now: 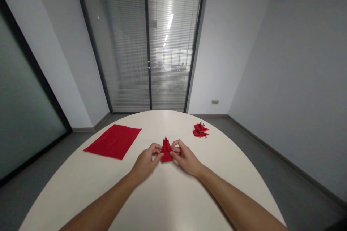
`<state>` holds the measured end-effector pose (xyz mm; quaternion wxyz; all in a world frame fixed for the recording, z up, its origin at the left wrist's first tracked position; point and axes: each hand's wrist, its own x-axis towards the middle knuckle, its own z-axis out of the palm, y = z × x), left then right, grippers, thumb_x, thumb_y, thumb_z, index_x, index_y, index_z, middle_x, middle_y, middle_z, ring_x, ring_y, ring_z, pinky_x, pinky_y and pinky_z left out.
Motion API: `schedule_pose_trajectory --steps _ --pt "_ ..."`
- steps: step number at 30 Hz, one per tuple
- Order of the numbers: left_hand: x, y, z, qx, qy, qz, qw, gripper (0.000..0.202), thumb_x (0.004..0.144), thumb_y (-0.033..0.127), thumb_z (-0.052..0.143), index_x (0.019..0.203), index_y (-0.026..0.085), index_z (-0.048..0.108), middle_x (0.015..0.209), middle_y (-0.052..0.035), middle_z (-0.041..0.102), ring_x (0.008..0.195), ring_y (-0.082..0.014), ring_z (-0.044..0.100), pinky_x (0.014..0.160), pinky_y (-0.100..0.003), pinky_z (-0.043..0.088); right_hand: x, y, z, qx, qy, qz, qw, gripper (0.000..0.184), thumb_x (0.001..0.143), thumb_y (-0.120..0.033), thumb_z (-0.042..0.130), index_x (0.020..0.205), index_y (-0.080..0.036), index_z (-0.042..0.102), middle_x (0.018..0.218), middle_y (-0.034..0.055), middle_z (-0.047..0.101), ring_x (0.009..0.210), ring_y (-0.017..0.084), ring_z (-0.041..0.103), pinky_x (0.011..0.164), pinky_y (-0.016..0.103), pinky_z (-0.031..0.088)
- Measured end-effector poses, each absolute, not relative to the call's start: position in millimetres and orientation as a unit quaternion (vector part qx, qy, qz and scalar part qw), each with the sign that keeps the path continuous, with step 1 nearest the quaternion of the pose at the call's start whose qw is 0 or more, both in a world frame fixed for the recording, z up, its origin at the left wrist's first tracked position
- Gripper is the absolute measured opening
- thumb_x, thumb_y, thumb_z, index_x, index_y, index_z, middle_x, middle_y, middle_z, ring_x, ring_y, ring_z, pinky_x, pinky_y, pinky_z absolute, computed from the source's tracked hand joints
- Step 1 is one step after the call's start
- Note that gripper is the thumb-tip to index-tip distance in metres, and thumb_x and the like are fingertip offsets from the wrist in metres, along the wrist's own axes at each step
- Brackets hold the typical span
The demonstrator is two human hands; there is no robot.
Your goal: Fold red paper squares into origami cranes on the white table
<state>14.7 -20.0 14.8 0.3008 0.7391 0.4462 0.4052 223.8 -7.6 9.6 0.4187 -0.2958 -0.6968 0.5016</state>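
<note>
a folded red paper piece [166, 150] is held just above the white round table [168, 195], a little beyond the table's middle, towards 12 o'clock. it is pinched from both sides: the left hand [146, 160] is closed on its left edge with thumb and forefinger, and the right hand [184, 157] is closed on its right edge in the same way, the other fingers being curled in. two sharp points of the piece are turned upward and away, towards 12 o'clock, while its lower tip is set between the two thumbs. whether the piece touches the tabletop cannot be told. both bare forearms are stretched over the table from 6 o'clock, the left one from 7 o'clock and the right one from 5 o'clock. a flat stack of red paper sheets [113, 140] is laid on the table at 10 o'clock from the hands, well apart from them and near the table's edge. a small pile of folded red pieces [200, 130] is seen at 1 o'clock from the hands, also apart from them. beyond the table, at 12 o'clock, a glass sliding door [121, 50] with lowered blinds is shown, and a wall socket [215, 102] is fixed low on the wall to its right.
</note>
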Motion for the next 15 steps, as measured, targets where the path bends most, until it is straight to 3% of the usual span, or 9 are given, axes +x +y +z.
schedule_pose_trajectory --steps 4,8,15 --pt "14.2 -20.0 12.6 0.734 0.455 0.403 0.302 0.017 0.091 0.027 0.056 0.106 0.023 0.050 0.081 -0.0001 0.074 0.077 -0.0197 0.068 0.075 -0.030 0.046 224.7 -5.8 7.6 -0.299 -0.701 0.492 0.421 0.025 0.094 -0.042 0.060 0.099 -0.022 0.046 0.070 -0.0062 0.055 0.059 0.010 0.042 0.056 0.023 0.029" --pt "13.7 -19.7 11.3 0.745 0.438 0.404 0.299 0.013 0.091 0.026 0.055 0.104 0.023 0.054 0.090 -0.0027 0.074 0.085 -0.0199 0.068 0.078 -0.029 0.046 225.3 -4.4 5.7 -0.297 -0.706 0.486 0.420 0.022 0.096 -0.041 0.058 0.099 -0.021 0.050 0.069 -0.0058 0.054 0.059 0.010 0.041 0.057 0.024 0.030" --pt "14.6 -22.5 18.9 0.763 0.413 0.400 0.295 0.016 0.091 0.019 0.050 0.096 0.021 0.065 0.092 -0.0025 0.073 0.085 -0.0184 0.066 0.077 -0.027 0.048 226.6 -5.8 10.6 -0.290 -0.726 0.458 0.424 0.016 0.094 -0.034 0.057 0.096 -0.019 0.062 0.086 0.0026 0.068 0.077 0.016 0.060 0.071 0.028 0.044"
